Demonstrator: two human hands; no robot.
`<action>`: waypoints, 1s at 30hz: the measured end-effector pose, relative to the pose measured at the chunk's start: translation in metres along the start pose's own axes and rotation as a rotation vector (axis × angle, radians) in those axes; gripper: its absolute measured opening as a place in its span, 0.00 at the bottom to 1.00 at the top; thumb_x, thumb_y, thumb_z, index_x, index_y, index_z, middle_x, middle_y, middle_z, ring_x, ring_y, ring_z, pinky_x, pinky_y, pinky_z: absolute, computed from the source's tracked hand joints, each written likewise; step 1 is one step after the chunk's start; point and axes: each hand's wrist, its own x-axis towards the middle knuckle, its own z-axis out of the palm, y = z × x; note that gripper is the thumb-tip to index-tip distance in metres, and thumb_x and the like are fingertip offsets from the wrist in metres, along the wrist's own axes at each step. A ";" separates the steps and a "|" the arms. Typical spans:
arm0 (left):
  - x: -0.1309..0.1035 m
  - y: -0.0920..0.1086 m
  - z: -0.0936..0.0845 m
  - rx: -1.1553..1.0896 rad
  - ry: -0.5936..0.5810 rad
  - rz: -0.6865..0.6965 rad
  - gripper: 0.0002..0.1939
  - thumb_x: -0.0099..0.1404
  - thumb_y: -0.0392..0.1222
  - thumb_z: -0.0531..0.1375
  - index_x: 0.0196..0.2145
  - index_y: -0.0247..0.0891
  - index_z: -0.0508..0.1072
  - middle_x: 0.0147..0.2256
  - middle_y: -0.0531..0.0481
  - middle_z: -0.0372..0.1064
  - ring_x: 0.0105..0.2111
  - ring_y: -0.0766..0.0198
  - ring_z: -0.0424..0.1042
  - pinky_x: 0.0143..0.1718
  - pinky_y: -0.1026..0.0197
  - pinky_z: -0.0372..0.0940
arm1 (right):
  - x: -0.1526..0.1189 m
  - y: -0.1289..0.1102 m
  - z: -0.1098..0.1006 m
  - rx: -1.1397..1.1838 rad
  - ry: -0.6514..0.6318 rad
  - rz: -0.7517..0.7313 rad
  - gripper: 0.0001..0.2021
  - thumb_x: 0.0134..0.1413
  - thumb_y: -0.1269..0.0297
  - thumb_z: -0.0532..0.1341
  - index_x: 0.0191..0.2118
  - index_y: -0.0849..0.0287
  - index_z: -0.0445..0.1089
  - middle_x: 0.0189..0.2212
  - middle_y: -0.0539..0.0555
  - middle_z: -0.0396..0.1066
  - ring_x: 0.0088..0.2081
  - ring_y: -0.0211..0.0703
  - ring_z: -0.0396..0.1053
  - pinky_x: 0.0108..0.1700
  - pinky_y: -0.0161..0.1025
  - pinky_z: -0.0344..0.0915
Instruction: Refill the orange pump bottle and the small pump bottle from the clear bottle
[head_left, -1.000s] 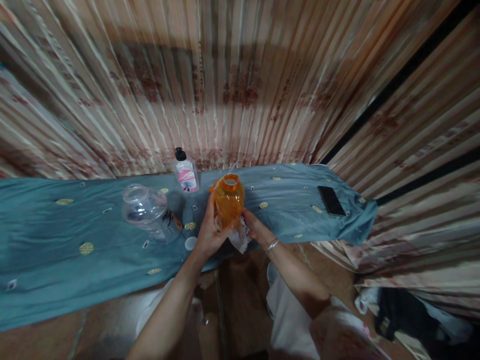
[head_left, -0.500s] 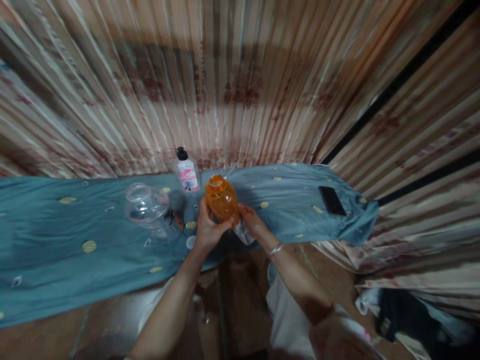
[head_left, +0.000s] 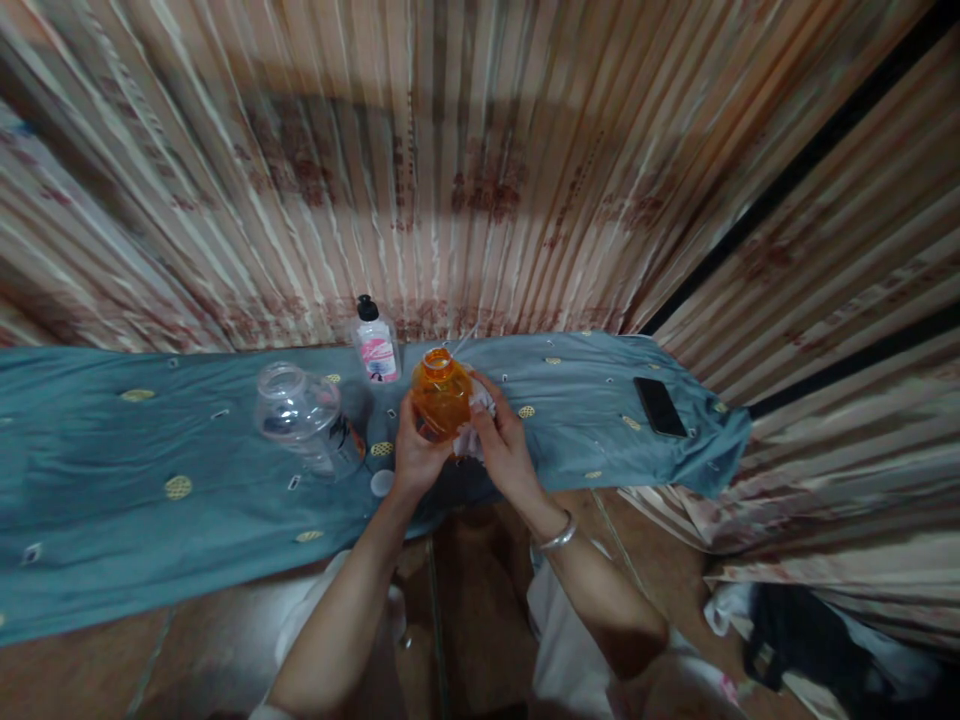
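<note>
An orange see-through bottle [head_left: 441, 398] with an uncapped round mouth is held up over the table's front edge. My left hand [head_left: 417, 452] grips its left side and lower part, fingers wrapped round it. My right hand [head_left: 504, 430] is closed on a pale crumpled cloth [head_left: 478, 412] and presses it against the bottle's right side. A white round cap [head_left: 382, 484] lies on the tablecloth just left of my left wrist. Part of the cloth is hidden by my right fingers.
A large clear jar [head_left: 300, 415] stands to the left. Behind it is a clear pump bottle [head_left: 377, 345] with a pink label and black top. A black phone [head_left: 660, 406] lies at the right end of the blue tablecloth [head_left: 225, 540]. Curtains [head_left: 480, 180] hang behind.
My right hand has moved up along the bottle's side with the cloth, which now shows higher against the bottle. My left hand keeps its grip, and the bottle stays nearly in place.
</note>
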 end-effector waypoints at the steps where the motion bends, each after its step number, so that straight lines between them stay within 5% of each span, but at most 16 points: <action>1: 0.000 0.001 0.000 -0.027 0.000 -0.012 0.46 0.48 0.49 0.75 0.61 0.41 0.64 0.59 0.39 0.71 0.59 0.44 0.73 0.58 0.44 0.72 | -0.006 0.003 0.000 -0.018 0.014 -0.023 0.26 0.60 0.48 0.65 0.62 0.48 0.69 0.62 0.52 0.74 0.68 0.48 0.65 0.67 0.44 0.65; 5: 0.002 0.007 -0.004 -0.085 -0.011 -0.074 0.44 0.45 0.50 0.77 0.57 0.42 0.67 0.54 0.43 0.73 0.55 0.47 0.75 0.55 0.47 0.73 | -0.018 0.033 -0.005 -0.023 0.032 0.003 0.25 0.62 0.50 0.64 0.62 0.48 0.70 0.62 0.52 0.74 0.65 0.47 0.69 0.68 0.44 0.64; 9: 0.001 0.012 -0.007 -0.104 -0.018 -0.081 0.44 0.43 0.50 0.78 0.56 0.41 0.68 0.52 0.45 0.74 0.52 0.49 0.77 0.53 0.48 0.73 | -0.008 0.064 -0.016 0.080 0.074 0.114 0.20 0.55 0.46 0.69 0.51 0.48 0.77 0.53 0.52 0.80 0.58 0.46 0.75 0.64 0.43 0.68; 18: -0.007 0.018 -0.010 -0.212 -0.140 -0.166 0.48 0.43 0.52 0.79 0.59 0.44 0.66 0.54 0.42 0.74 0.56 0.45 0.76 0.53 0.47 0.74 | 0.006 0.089 -0.032 0.440 -0.081 0.548 0.17 0.45 0.49 0.74 0.38 0.53 0.75 0.33 0.51 0.83 0.43 0.49 0.82 0.45 0.42 0.77; 25: -0.014 0.016 -0.005 -0.259 -0.191 -0.148 0.45 0.47 0.54 0.78 0.59 0.47 0.66 0.55 0.42 0.75 0.54 0.47 0.78 0.54 0.45 0.75 | -0.006 0.094 -0.026 0.529 -0.073 0.550 0.20 0.39 0.48 0.74 0.36 0.54 0.74 0.33 0.51 0.83 0.45 0.53 0.82 0.44 0.45 0.78; 30: -0.017 0.022 0.002 -0.119 -0.176 -0.161 0.38 0.44 0.52 0.79 0.49 0.39 0.72 0.47 0.41 0.80 0.46 0.48 0.81 0.56 0.40 0.74 | -0.007 0.096 -0.025 0.566 0.040 0.477 0.24 0.36 0.53 0.78 0.41 0.54 0.76 0.36 0.51 0.84 0.46 0.52 0.82 0.46 0.43 0.77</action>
